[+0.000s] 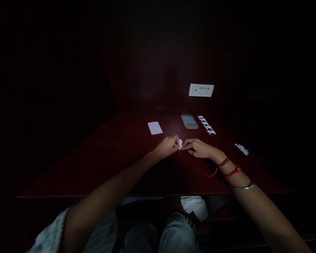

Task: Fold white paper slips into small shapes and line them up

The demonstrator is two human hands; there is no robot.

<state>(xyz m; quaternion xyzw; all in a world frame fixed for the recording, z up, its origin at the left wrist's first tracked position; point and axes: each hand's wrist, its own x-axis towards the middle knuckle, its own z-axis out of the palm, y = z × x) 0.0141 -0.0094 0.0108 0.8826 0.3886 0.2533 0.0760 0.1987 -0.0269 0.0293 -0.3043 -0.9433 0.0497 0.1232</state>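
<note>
A small folded piece of white paper [180,144] lies between my two hands over the middle of the table. My left hand [168,145] is closed, its fingertips pinching the paper's left side. From the right, my right hand [198,148] reaches in with its fingertips pressed on the paper's right edge; the other fingers are curled. A flat white sheet of paper [155,128] rests just beyond my left hand. Past my right hand stretches a row of several small folded white papers [206,125].
The dark red table [94,161] ends at a front edge above my knees. A phone [189,121] lies toward the back. Several narrow white paper strips [242,149] are piled at the right. A white wall socket [201,90] sits above the table.
</note>
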